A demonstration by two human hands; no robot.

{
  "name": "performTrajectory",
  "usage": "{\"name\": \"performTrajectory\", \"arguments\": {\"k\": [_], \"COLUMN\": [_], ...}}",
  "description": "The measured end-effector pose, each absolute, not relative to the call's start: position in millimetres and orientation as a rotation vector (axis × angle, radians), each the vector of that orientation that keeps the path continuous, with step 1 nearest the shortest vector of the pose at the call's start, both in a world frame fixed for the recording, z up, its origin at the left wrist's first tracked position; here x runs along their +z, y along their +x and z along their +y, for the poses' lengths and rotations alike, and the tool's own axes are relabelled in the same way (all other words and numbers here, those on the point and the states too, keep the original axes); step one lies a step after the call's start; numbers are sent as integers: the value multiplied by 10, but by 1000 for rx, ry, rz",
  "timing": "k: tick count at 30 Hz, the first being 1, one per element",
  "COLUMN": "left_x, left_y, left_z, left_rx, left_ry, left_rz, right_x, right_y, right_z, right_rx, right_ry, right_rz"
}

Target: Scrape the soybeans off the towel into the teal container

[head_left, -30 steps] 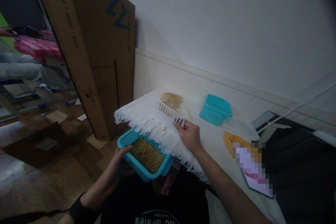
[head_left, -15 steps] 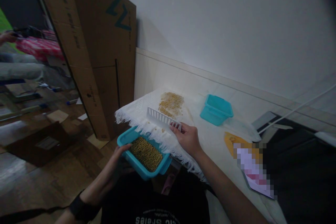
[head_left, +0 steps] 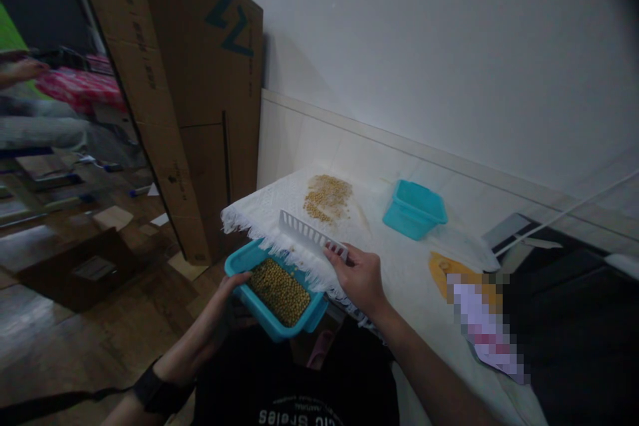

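My left hand (head_left: pixel 232 289) is closed on the left side of a blue plastic container (head_left: pixel 279 333), its thumb over the rim. Inside lie many dried beans (head_left: pixel 279 289), yellowish and greenish, likely soybeans. The container sits under the fringed edge of a white cloth (head_left: pixel 259 203) that hangs over the table edge. My right hand (head_left: pixel 357 276) pinches the right end of a white slotted plastic strip (head_left: pixel 309 233), standing on edge across the cloth close to the fringe. Beyond the strip, a patch of loose beans (head_left: pixel 327 198) is spread on the cloth.
A second blue container (head_left: pixel 414 210) stands on the table to the right, beside a clear lid. An orange packet (head_left: pixel 442 273) lies nearer, by a blurred-out item. A tall cardboard box (head_left: pixel 200 80) rises at the left; behind it, another person's hand (head_left: pixel 27 70) shows.
The slotted strip and my right hand have moved slightly toward me, nearer the fringe. A few beans are now at the fringe. The left hand still holds the container in place.
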State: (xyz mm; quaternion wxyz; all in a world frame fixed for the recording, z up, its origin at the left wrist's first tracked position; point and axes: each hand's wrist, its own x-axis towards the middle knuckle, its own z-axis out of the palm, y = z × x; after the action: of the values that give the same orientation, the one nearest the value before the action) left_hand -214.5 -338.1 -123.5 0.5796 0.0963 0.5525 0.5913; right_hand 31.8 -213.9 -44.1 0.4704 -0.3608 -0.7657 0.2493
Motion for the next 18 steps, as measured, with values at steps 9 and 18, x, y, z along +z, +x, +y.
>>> {"name": "performTrajectory", "arguments": {"k": [9, 18], "left_x": [-1274, -1222], "left_y": [-2161, -2093], "left_z": [-3396, -3412], "left_rx": [1373, 1389], "left_ry": [260, 185], "left_rz": [1270, 1260], "right_x": [-377, -403], "right_y": [505, 730], "right_z": [-2007, -1676], "right_rx": [666, 643], "right_ry": [-957, -1087], "right_rz": [-1710, -1601]}}
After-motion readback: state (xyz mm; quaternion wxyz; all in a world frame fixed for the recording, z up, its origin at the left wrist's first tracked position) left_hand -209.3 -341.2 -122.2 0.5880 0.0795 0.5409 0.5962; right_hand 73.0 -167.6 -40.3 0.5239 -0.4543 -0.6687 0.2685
